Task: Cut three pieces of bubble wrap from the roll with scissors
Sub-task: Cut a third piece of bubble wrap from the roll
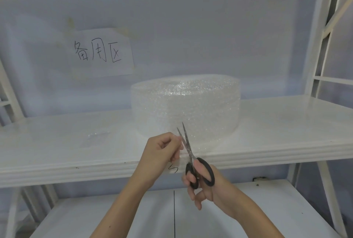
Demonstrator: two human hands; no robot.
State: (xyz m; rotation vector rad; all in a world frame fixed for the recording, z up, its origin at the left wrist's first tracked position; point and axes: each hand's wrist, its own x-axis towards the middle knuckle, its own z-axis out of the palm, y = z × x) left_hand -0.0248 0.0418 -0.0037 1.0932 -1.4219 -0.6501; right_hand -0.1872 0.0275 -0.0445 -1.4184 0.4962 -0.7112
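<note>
A wide roll of clear bubble wrap [185, 103] stands on the white shelf [267, 123]. A loose sheet runs from the roll toward me over the shelf's front edge. My left hand [162, 147] pinches that sheet's edge just left of the blades. My right hand [208, 186] holds black-handled scissors [191, 153], fingers through the loops. The blades are slightly apart, pointing up and away into the sheet. A small clear piece of bubble wrap [97, 138] lies flat on the shelf to the left.
A paper sign with handwritten characters [101, 52] hangs on the pale back wall. White rack uprights [321, 46] stand at the right. A lower white shelf [248, 209] lies beneath my arms, with a dark line down it.
</note>
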